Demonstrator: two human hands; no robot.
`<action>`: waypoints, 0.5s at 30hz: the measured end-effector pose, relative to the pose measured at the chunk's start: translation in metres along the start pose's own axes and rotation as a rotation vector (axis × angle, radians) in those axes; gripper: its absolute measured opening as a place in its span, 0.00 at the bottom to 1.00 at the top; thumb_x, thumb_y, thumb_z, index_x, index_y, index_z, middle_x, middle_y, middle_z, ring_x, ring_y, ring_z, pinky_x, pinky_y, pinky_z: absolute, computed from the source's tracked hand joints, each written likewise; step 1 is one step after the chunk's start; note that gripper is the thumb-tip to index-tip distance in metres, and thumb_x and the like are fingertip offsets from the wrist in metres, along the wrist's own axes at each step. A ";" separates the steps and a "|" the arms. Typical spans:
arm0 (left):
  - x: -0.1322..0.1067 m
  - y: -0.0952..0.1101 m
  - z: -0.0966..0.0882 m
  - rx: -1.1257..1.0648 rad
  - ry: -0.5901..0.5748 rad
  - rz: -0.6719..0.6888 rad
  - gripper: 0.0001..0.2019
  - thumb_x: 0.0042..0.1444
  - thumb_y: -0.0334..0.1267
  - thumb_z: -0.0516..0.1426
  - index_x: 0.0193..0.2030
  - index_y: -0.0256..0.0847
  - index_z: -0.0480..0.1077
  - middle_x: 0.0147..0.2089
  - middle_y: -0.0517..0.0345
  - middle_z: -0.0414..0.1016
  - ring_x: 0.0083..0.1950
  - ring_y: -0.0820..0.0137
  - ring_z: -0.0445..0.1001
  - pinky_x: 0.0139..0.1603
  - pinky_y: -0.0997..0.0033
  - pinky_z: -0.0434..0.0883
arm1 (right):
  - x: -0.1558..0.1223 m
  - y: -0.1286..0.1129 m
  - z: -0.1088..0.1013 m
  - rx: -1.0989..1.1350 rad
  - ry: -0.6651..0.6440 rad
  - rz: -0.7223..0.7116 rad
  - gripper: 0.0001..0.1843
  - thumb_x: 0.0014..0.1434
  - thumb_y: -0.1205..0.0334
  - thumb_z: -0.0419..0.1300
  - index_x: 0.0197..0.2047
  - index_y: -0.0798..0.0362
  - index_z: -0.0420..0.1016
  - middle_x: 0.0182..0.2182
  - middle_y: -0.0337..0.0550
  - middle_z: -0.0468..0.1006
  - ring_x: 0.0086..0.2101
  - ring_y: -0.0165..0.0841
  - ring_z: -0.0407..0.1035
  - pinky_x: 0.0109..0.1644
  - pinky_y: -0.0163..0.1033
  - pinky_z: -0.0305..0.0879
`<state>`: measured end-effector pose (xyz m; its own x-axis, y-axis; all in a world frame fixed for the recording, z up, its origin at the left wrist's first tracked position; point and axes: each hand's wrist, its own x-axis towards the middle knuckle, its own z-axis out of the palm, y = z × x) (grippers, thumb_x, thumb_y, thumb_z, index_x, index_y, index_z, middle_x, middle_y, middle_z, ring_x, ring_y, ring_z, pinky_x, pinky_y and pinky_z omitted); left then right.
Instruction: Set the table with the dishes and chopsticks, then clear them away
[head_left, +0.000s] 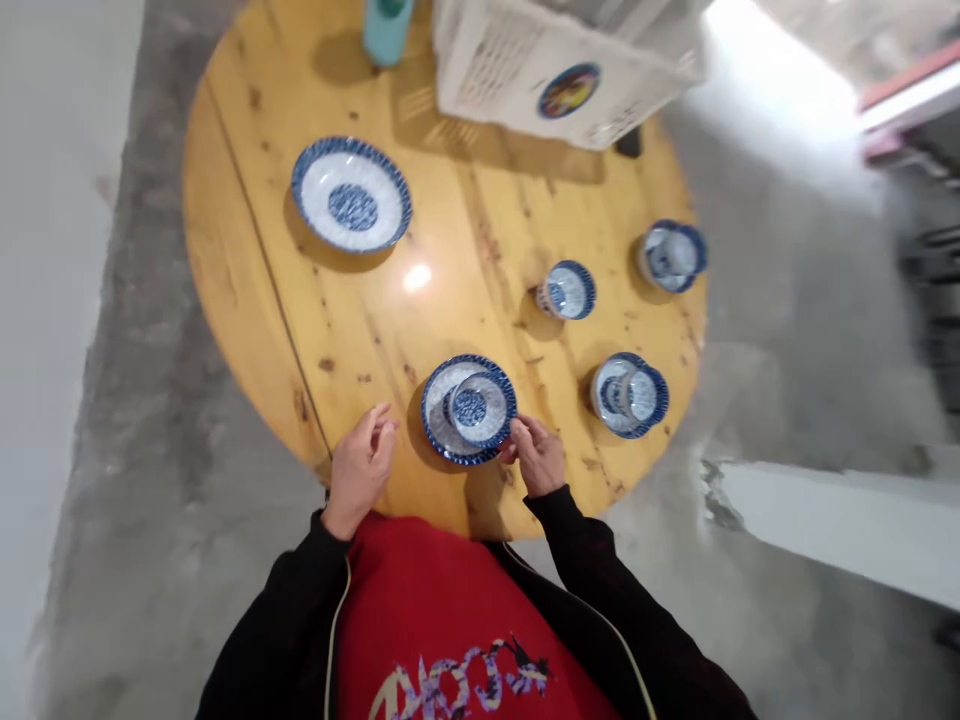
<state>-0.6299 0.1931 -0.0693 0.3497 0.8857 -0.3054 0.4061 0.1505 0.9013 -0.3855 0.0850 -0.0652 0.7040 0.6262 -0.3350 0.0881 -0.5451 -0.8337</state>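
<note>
In the head view, a blue-and-white plate (442, 440) lies near the table's front edge, with a small bowl (480, 405) of matching pattern resting in it. At the right side of the pair is my right hand (538, 455), its thumb and fingers closed at the bowl's rim; the exact contact is partly hidden. My left hand (364, 468) hovers left of the plate, apart from it. Its fingers are loosely bent, a little apart, and hold nothing.
A larger blue-rimmed dish (352, 207) sits far left on the round wooden table (247, 290). Rightward stand a single cup (568, 291) and two bowls with cups in them, one nearer (606, 395), one farther (652, 265). Behind are a white plastic basket (495, 75) and a teal cup (386, 35).
</note>
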 end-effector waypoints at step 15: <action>0.028 0.028 -0.030 0.111 -0.192 0.019 0.25 0.62 0.52 0.49 0.57 0.37 0.71 0.48 0.45 0.83 0.45 0.61 0.83 0.47 0.60 0.79 | 0.085 -0.033 -0.030 0.227 0.269 0.043 0.22 0.50 0.45 0.66 0.37 0.57 0.73 0.19 0.36 0.75 0.14 0.26 0.65 0.17 0.30 0.58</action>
<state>-0.6338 0.2353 -0.0433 0.5082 0.7862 -0.3515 0.4844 0.0764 0.8715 -0.3074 0.1394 -0.0531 0.8667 0.4199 -0.2693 -0.0833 -0.4106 -0.9080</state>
